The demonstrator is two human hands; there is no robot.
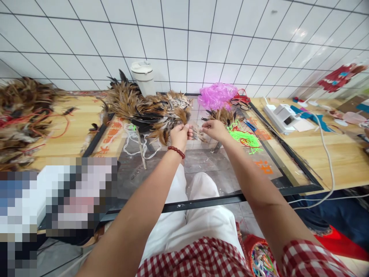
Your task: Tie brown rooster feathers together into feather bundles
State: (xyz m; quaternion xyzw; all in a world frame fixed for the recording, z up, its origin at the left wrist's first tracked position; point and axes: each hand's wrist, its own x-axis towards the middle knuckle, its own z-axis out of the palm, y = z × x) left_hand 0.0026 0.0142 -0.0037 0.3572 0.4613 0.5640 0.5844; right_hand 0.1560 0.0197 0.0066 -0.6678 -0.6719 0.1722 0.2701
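Over the glass-topped frame, my left hand, with a dark red bead bracelet, is closed on brown and black feathers. My right hand is a short way to the right, its thumb and fingertips pinched together. Pale feather ends lie between the two hands. Whatever the right fingertips grip is too small to make out. A larger heap of feathers spreads behind and left of my hands. A smaller brown feather bunch rests just behind my right hand.
A white lidded cup stands by the tiled wall. Around the glass lie a stick, white ties, pink plastic, green cords and blue-handled snips. A white power strip sits right; more feathers lie left.
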